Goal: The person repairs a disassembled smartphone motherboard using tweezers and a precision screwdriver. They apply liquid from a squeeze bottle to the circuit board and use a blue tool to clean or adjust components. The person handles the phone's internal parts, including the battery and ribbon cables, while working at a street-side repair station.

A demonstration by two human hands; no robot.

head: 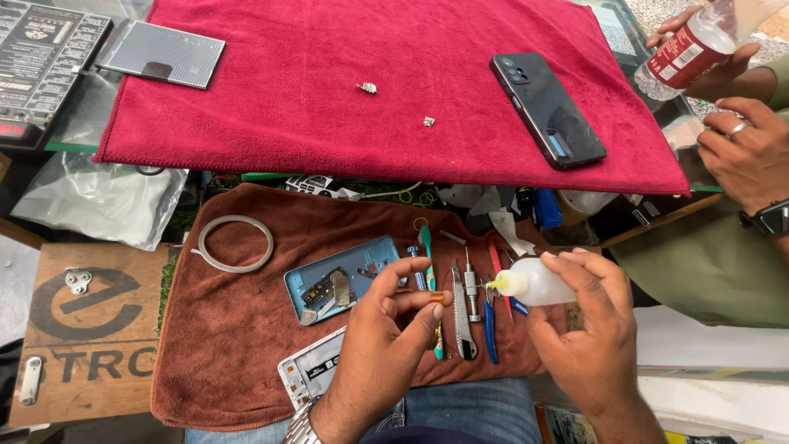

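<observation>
Over the brown towel (222,345), the right hand (588,337) grips a white bottle (538,282), nozzle aimed at a tiny part pinched in the left hand (386,329). The opened phone (333,284) lies unassembled, 2 metal bits (367,87) wait on the red cloth (329,123).

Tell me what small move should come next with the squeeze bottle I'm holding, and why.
Probably a gentle squeeze. The right hand holds the small white squeeze bottle tipped sideways, its yellowish nozzle aimed at the left hand's fingertips, which pinch something too small to identify. Nozzle and fingertips look almost together, so little travel seems needed; keep the left hand steady over the brown towel.
</observation>
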